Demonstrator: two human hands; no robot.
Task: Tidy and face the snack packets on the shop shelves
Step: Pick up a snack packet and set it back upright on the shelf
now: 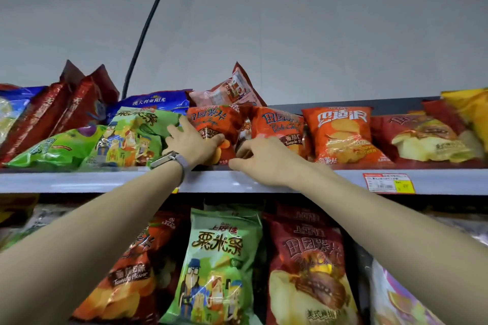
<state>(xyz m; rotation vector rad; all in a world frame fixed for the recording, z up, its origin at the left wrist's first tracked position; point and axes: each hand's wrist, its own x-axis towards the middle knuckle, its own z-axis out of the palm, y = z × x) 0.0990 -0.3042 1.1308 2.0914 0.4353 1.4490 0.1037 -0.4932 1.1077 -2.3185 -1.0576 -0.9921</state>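
Observation:
Snack packets lie crowded on the top shelf [79, 182]. My left hand [192, 144], with a watch on its wrist, grips an orange tomato chip packet [214, 120] at the shelf's middle. My right hand [253, 159] rests at that packet's lower right corner by the shelf edge, fingers curled; whether it holds the packet is unclear. A second orange tomato packet [277, 126] stands just to the right. A green corn-stick packet [132, 134] lies to the left. A pink-red packet [232, 90] sticks up behind.
Further right on the top shelf lie an orange chicken chip packet [340, 132], a dark red packet [422, 137] and a yellow one [472, 111]. A price tag [386, 183] hangs on the shelf edge. The lower shelf holds upright green [219, 264] and red [309, 266] packets. A black cable [148, 24] runs up the wall.

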